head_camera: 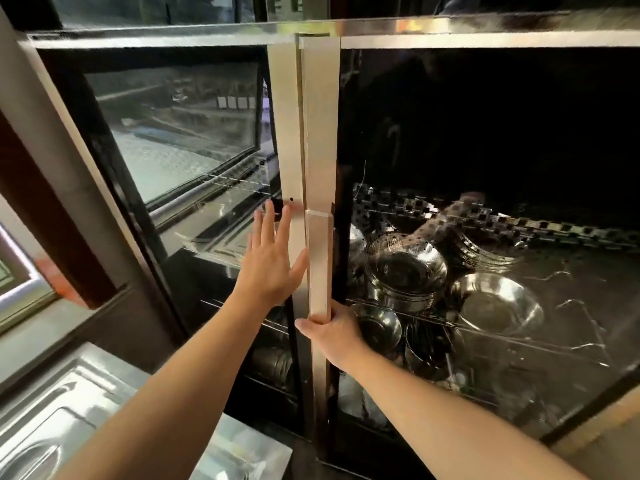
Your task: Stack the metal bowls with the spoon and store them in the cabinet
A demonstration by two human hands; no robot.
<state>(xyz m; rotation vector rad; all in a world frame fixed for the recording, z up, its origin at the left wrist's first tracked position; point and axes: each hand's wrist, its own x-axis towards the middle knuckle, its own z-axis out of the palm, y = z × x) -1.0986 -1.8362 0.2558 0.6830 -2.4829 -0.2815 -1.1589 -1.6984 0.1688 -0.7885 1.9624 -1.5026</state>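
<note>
Both of my hands are at the cabinet (pixel 485 41): left hand (pixel 272 263) flat and spread against its left door frame, right hand (pixel 334 329) clasping the door handle (pixel 319 265), metal bowls (pixel 405 271) shelved behind the glass.

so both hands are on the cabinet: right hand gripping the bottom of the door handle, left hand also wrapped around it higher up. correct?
Not quite. In the head view the right hand does grip the bottom of the door handle, but the left hand isn't wrapped around it: it lies open and flat against the left door's metal frame, beside the handle.
</note>
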